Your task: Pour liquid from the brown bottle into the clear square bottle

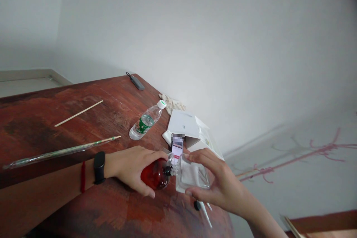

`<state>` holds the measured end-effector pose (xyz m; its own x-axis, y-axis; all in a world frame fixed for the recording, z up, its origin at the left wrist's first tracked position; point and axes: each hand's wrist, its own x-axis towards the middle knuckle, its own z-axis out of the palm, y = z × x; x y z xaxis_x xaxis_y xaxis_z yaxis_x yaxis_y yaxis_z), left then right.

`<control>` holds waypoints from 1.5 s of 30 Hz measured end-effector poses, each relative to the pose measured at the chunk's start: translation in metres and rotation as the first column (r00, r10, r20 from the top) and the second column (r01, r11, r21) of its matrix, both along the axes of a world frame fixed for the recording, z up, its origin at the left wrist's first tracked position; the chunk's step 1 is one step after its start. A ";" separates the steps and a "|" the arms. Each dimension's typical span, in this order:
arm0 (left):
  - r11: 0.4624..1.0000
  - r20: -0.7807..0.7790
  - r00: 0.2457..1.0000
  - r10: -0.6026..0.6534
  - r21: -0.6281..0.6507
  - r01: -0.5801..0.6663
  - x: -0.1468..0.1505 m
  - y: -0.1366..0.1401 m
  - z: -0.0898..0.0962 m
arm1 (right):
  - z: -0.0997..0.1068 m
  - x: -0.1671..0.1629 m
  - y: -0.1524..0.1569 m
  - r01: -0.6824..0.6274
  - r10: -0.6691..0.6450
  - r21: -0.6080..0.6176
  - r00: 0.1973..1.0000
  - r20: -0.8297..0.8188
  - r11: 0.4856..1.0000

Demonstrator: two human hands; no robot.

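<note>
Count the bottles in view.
3: red bottle in the left hand, clear square bottle in the right hand, water bottle lying on the table. None seem hidden.

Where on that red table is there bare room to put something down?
Bare wood lies left of the loose stick, and between it and the water bottle. It is crowded near the right edge: white box, phone, and both hands, left hand and right hand.

red bottle [155, 173] | tipped sideways, neck meeting clear square bottle [192, 176] (also tilted) | above wooden table edge
</note>
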<state>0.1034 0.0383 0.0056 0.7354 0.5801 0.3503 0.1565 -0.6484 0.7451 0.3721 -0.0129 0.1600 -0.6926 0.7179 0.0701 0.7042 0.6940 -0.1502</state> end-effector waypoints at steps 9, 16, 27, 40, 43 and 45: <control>1.000 0.015 1.000 -0.001 -0.021 0.001 -0.004 -0.001 0.009 | 0.004 -0.004 -0.001 0.003 -0.002 -0.020 1.000 0.029 1.000; 1.000 0.020 1.000 -0.007 -0.021 0.007 -0.004 -0.001 0.011 | 0.008 -0.006 0.001 -0.002 0.003 -0.016 0.998 0.056 1.000; 0.999 0.041 0.999 0.035 -0.008 -0.035 -0.004 -0.008 0.014 | 0.017 -0.015 0.008 0.009 -0.005 -0.032 0.990 0.139 0.999; 1.000 0.016 0.999 0.028 0.002 -0.028 -0.007 -0.001 0.012 | 0.024 -0.027 0.012 0.014 -0.006 -0.040 0.979 0.206 0.999; 1.000 0.025 0.999 0.030 0.000 -0.030 -0.009 -0.002 0.013 | 0.026 -0.031 0.013 0.020 -0.011 -0.034 0.974 0.226 0.999; 1.000 0.032 0.999 0.030 0.000 -0.030 -0.010 -0.002 0.014 | 0.027 -0.033 0.013 0.033 -0.024 -0.035 0.973 0.231 0.999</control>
